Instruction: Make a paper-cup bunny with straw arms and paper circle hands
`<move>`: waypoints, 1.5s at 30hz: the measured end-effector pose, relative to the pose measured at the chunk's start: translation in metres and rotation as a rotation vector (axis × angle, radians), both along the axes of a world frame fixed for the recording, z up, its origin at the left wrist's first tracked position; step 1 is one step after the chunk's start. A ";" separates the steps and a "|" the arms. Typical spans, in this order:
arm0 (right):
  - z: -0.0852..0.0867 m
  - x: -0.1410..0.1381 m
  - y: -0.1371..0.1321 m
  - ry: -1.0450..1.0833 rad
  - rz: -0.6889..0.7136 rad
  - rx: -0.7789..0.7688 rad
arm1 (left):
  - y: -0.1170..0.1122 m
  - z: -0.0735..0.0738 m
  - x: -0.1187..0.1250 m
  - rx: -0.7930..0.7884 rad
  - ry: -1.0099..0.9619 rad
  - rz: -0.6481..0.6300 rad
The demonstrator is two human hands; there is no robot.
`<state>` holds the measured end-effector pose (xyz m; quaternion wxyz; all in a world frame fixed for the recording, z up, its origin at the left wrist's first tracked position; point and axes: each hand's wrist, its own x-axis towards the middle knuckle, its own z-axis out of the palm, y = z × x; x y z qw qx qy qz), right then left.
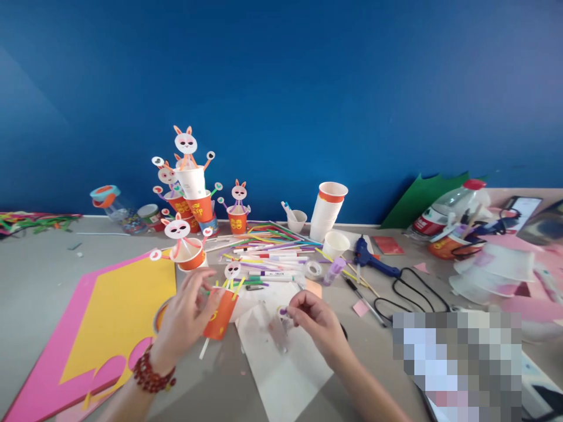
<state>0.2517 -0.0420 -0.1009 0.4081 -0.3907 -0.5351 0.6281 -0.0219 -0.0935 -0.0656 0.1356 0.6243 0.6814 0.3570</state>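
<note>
My left hand (pixel 187 319), with a red bead bracelet at the wrist, is at the left side of a small orange paper cup (pixel 224 319). Its thumb lies against the tilted cup; some fingers are hidden behind. A white rabbit face (pixel 233 270) and yellow-green pipe cleaners rise from the cup's mouth, and a pale stick (pixel 204 348) shows below. My right hand (pixel 314 322) pinches a small white paper disc (pixel 282 312) with a purple mark. Beneath it, a blurred clear strip (pixel 275 331) and white paper (pixel 290 375) lie on the table.
Several finished rabbit cups (pixel 237 220) stand at the back left. Markers (pixel 272 258), a tape roll (pixel 312 269), a glue stick (pixel 334 271) and a blue glue gun (pixel 373 261) with its cable lie ahead. Yellow and pink sheets (pixel 132 293) are left; a bottle (pixel 453 205) stands right.
</note>
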 end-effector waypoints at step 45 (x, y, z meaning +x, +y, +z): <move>0.027 -0.003 -0.022 0.323 0.088 0.039 | -0.014 -0.017 0.091 -0.067 -0.911 -0.233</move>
